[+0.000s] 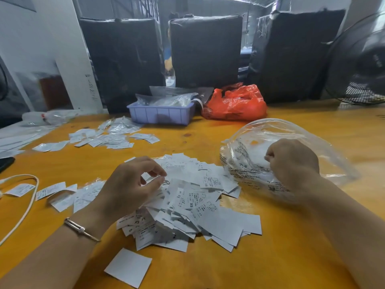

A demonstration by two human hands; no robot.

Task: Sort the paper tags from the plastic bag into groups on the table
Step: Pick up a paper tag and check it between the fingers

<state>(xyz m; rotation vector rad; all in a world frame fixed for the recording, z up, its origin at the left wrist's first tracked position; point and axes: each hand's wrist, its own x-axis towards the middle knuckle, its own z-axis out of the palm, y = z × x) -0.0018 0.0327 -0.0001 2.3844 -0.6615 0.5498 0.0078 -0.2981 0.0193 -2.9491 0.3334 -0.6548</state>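
While only the head view is given, every entry below is read from it.

Head view, bag: clear crinkled plastic bag with black print (pixel 250 159), lying on the orange-yellow wooden table (pixel 291 236) at right; it looks emptied or nearly so, though the film is too glossy to be sure.
Head view, main heap: white printed paper tags in one loose pile (pixel 187 205) at table centre, just beside the bag's mouth; "XS" and "S" marks are mixed together — unsorted, by my judgement.
Head view, left hand: left hand (pixel 129 184) over the heap's left edge, fingers curled, thumb and forefinger pinching at a tag on top.
Head view, right hand: right hand (pixel 291 161) at the bag, fingers curled into a fist that grips the plastic film.
Head view, far group: scattered white tags and small clear packets (pixel 104 138), well apart from the heap.
Head view, near-left group: a few white tags (pixel 62 195) beside a white cord (pixel 27 201).
Head view, stray: one blank white square (pixel 129 266) near the table edge.
Progress: emptying appears done — sorting barely begun, most tags left in the heap.
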